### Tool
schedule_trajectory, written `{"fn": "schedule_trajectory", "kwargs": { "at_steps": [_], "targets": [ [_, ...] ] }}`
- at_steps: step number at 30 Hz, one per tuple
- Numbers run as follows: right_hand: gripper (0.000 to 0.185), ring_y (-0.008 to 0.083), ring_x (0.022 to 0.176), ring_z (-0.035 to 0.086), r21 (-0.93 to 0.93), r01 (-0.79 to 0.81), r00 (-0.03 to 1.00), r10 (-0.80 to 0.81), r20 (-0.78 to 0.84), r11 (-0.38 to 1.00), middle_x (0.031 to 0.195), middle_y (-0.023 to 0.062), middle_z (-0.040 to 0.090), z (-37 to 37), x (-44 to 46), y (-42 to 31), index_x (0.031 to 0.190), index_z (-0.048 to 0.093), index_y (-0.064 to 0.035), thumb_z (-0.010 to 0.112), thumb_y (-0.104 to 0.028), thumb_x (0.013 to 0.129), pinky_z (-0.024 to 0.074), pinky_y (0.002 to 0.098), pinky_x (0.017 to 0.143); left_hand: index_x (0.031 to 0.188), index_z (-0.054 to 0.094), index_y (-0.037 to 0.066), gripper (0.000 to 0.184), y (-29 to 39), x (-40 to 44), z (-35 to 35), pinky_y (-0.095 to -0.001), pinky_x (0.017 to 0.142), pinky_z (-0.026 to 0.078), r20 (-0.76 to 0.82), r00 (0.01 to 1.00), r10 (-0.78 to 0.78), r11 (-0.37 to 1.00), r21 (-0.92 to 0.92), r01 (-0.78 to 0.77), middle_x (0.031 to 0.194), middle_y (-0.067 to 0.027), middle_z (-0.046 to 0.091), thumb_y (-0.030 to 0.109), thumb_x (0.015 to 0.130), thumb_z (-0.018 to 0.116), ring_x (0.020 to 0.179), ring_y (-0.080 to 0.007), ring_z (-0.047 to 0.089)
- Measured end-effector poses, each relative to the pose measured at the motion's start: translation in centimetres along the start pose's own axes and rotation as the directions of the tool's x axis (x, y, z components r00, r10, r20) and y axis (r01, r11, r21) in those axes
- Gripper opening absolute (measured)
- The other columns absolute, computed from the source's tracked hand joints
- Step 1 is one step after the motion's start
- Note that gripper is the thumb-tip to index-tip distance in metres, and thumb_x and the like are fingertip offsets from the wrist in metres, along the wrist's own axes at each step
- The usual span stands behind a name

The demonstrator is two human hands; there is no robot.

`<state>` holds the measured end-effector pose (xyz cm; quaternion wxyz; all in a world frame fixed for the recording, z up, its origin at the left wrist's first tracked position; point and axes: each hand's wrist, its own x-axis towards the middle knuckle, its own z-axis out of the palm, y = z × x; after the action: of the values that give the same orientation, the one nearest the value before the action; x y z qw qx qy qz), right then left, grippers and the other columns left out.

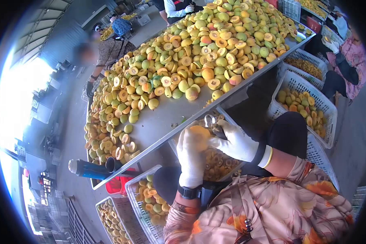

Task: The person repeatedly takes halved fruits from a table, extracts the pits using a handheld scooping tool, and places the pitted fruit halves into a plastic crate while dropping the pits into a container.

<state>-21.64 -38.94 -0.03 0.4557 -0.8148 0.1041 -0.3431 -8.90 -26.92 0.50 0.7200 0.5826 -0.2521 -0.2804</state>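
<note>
Beside a long grey metal table (160, 122) heaped with whole and halved yellow-green fruit (207, 53), we sit in a pale pink blouse (268, 203) printed with orange flowers, both hands in white knitted gloves. Our left hand (190, 152), fingers curled and nearly closed, grips a rounded orange-yellow fruit piece (199, 138) above the lap. Our right hand (236, 142), bent inward with its thumb at that piece's edge, closes its fingertips around a shiny looped metal tool (210, 118), the grip partly hidden from us. A dark wristwatch (189, 192) circles our left wrist, its face too small for us to read; black and yellow bands (264, 155) circle the right. Beneath the hands lie small cut fruit pieces (220, 163). White slatted plastic crates (319, 99) of fruit flank us. A blue cylindrical bottle (92, 170) with a grey cap, any lettering illegible at this size, is near a red plastic container (114, 186) at the table's corner. Across the heap, a person (112, 53) in a dark patterned top leans toward the fruit.
</note>
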Motion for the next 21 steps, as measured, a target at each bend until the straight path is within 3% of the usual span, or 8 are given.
{"fn": "schedule_trajectory", "kwargs": {
  "at_steps": [2,3,5,10,12,14,19,21],
  "targets": [
    [0.036,0.0290,0.075,0.070,-0.169,0.032,0.998,-0.021,0.065,0.985,0.086,0.0146,0.069,0.0,-1.2,-0.6,0.114,0.060,0.0006,0.077,-0.022,0.091,0.0534,0.0388,0.067,0.132,0.060,-0.002,0.051,0.5,-0.7,0.5,-0.0310,0.085,0.054,-0.088,0.996,-0.032,0.994,-0.111,0.022,0.110,-0.0102,0.067,0.043,0.107,0.052,0.097,-0.0188,0.064],
    [0.019,0.0349,0.083,0.070,-0.287,-0.012,0.979,0.069,0.192,0.958,0.093,0.0147,0.072,-0.8,-1.4,-2.9,0.104,0.057,-0.0013,0.064,-0.019,0.099,0.0537,0.0395,0.071,0.133,0.059,-0.002,0.051,0.5,-1.0,0.5,-0.0306,0.085,0.054,-0.106,0.994,0.013,0.996,-0.091,-0.023,0.110,-0.0106,0.067,0.043,0.107,0.052,0.097,-0.0187,0.065],
    [0.018,0.0365,0.077,0.068,-0.150,-0.015,0.979,0.045,0.198,0.989,0.088,0.0129,0.068,0.0,-2.0,-3.8,0.106,0.057,-0.0049,0.057,-0.023,0.103,0.0520,0.0432,0.068,0.133,0.059,-0.002,0.052,0.8,-1.7,0.8,-0.0302,0.084,0.054,-0.126,0.990,0.060,0.992,-0.099,-0.073,0.111,-0.0116,0.067,0.043,0.107,0.052,0.096,-0.0187,0.065],
    [0.020,0.0350,0.070,0.067,-0.327,0.274,0.954,-0.214,0.209,0.904,0.078,0.0128,0.065,3.5,-3.2,-0.9,0.101,0.059,-0.0052,0.055,-0.025,0.102,0.0519,0.0441,0.064,0.133,0.058,-0.003,0.055,1.9,-3.3,1.5,-0.0305,0.084,0.055,-0.170,0.974,0.150,0.980,-0.105,-0.170,0.113,-0.0146,0.069,0.045,0.107,0.052,0.097,-0.0189,0.066],
    [0.018,0.0333,0.067,0.067,-0.236,0.045,0.995,-0.023,0.098,0.971,0.075,0.0125,0.065,3.4,-3.9,-2.8,0.100,0.059,-0.0047,0.058,-0.023,0.099,0.0524,0.0433,0.062,0.132,0.058,-0.003,0.055,1.8,-3.8,1.6,-0.0306,0.084,0.055,-0.191,0.955,0.228,0.972,-0.010,-0.234,0.111,-0.0151,0.070,0.045,0.108,0.052,0.096,-0.0186,0.066],
    [0.018,0.0332,0.064,0.067,-0.460,0.307,0.951,-0.282,0.124,0.833,0.074,0.0131,0.065,6.8,-5.3,2.8,0.100,0.059,-0.0030,0.061,-0.020,0.095,0.0524,0.0429,0.061,0.131,0.059,-0.004,0.055,1.8,-3.8,1.5,-0.0306,0.084,0.055,-0.197,0.938,0.286,0.958,0.053,-0.281,0.109,-0.0152,0.071,0.045,0.108,0.051,0.094,-0.0182,0.067],
    [0.020,0.0349,0.075,0.070,0.079,0.091,0.982,-0.102,0.156,0.993,0.085,0.0163,0.070,6.7,-4.1,1.4,0.105,0.062,-0.0008,0.066,-0.014,0.091,0.0538,0.0433,0.067,0.128,0.060,-0.005,0.054,1.9,-3.6,1.2,-0.0300,0.083,0.055,-0.204,0.931,0.303,0.953,0.086,-0.292,0.105,-0.0145,0.072,0.045,0.107,0.053,0.091,-0.0179,0.067],
    [0.022,0.0359,0.082,0.071,0.111,0.092,0.969,-0.115,0.220,0.990,0.090,0.0180,0.071,6.4,-3.3,1.1,0.108,0.063,-0.0012,0.067,-0.013,0.090,0.0539,0.0439,0.070,0.127,0.061,-0.005,0.053,2.1,-3.4,1.2,-0.0292,0.081,0.055,-0.217,0.940,0.263,0.965,0.037,-0.261,0.104,-0.0136,0.072,0.044,0.107,0.054,0.089,-0.0173,0.067]
  ]
}}
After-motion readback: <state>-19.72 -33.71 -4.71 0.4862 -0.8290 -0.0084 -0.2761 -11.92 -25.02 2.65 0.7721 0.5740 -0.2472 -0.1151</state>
